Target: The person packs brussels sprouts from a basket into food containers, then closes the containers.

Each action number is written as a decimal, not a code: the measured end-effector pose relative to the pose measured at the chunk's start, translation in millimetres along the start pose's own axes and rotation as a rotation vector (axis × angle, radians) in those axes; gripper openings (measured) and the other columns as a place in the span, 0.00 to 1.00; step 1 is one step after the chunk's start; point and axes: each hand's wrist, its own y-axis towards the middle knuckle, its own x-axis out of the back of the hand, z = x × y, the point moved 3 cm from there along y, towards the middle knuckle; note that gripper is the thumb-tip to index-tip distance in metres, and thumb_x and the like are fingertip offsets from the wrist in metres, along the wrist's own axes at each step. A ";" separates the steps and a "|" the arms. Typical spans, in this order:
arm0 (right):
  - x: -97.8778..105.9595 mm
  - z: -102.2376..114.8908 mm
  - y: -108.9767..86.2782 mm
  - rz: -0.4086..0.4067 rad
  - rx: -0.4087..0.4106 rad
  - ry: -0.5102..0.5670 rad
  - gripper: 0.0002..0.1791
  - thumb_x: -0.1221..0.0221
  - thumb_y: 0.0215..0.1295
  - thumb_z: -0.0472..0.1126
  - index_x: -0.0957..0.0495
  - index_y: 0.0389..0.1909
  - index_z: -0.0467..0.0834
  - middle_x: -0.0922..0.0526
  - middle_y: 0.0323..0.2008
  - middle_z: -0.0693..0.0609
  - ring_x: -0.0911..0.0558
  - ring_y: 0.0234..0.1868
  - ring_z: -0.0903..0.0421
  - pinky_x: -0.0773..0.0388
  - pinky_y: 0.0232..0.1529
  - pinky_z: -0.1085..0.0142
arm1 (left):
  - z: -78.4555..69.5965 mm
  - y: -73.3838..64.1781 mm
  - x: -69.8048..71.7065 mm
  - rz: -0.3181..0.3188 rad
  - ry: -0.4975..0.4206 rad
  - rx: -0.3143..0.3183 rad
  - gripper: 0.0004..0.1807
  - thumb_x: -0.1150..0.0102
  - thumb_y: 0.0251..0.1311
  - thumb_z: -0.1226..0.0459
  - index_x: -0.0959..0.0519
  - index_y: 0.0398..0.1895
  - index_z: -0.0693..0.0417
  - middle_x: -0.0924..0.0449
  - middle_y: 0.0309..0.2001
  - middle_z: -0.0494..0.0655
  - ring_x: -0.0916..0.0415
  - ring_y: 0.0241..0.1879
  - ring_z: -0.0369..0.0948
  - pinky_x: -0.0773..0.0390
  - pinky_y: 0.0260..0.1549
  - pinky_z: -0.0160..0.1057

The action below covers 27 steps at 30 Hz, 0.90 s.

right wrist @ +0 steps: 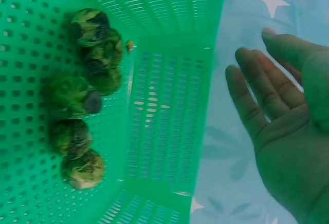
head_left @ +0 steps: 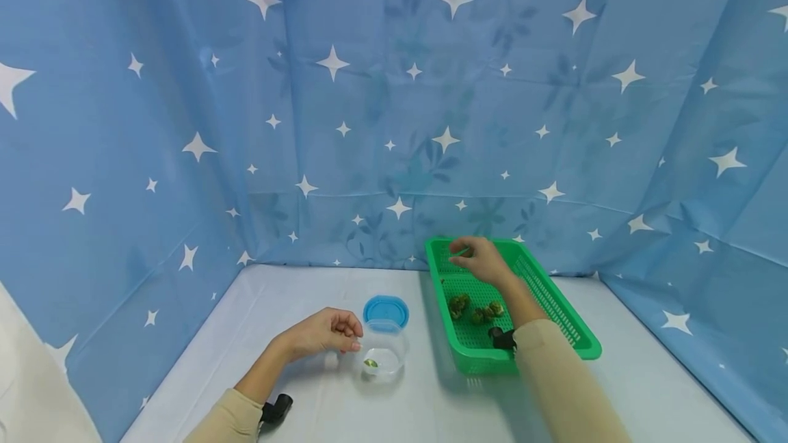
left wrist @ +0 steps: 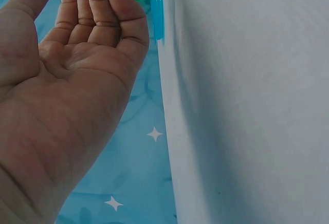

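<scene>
My left hand (head_left: 326,332) hovers at the left rim of a clear round plastic container (head_left: 392,359), its fingers loosely curled and nothing visible in its grasp. A small green-yellow piece (head_left: 370,363) lies inside that container. Over the far end of a green plastic basket (head_left: 464,365) is my right hand (head_left: 483,260). Its fingers look relaxed and hold nothing in the right wrist view. Several Brussels sprouts (right wrist: 69,94), some with dark patches, lie on the basket's floor. Just behind the container sits a round blue lid (head_left: 386,310).
A white cloth covers the table (head_left: 320,402). Blue curtains (head_left: 369,122) with white stars rise behind the table and along both sides. The basket's slotted walls stand up around the sprouts. A small brownish scrap (right wrist: 130,45) lies in the basket near the sprouts.
</scene>
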 end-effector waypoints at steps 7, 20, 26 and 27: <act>-3.8 -16.1 -6.0 0.083 -0.095 -0.021 0.17 0.37 0.73 0.34 0.19 0.59 0.34 0.18 0.58 0.33 0.17 0.57 0.37 0.17 0.53 0.48 | -0.9 0.8 -0.3 0.002 0.002 -0.008 0.23 0.29 0.64 0.64 0.24 0.53 0.75 0.19 0.33 0.43 0.24 0.32 0.39 0.23 0.35 0.38; -15.0 -22.0 -6.8 0.101 -0.166 0.059 0.19 0.39 0.74 0.33 0.23 0.62 0.31 0.20 0.60 0.29 0.19 0.60 0.35 0.18 0.57 0.46 | -0.8 -0.1 0.3 0.005 0.006 -0.005 0.24 0.29 0.65 0.64 0.24 0.53 0.75 0.20 0.33 0.42 0.25 0.31 0.37 0.22 0.35 0.37; -18.5 -21.2 -5.7 0.096 -0.189 0.014 0.19 0.39 0.73 0.32 0.22 0.62 0.31 0.19 0.59 0.31 0.19 0.60 0.35 0.18 0.57 0.46 | -1.0 0.6 -0.5 0.014 0.000 -0.009 0.23 0.29 0.65 0.64 0.24 0.53 0.75 0.20 0.32 0.41 0.25 0.31 0.37 0.22 0.35 0.37; -18.7 -21.4 -5.8 0.098 -0.193 -0.001 0.19 0.39 0.73 0.32 0.22 0.62 0.30 0.19 0.59 0.31 0.20 0.61 0.35 0.19 0.57 0.46 | -1.1 0.7 -0.5 0.012 0.001 -0.010 0.22 0.29 0.65 0.64 0.24 0.52 0.75 0.20 0.32 0.41 0.25 0.31 0.37 0.22 0.35 0.37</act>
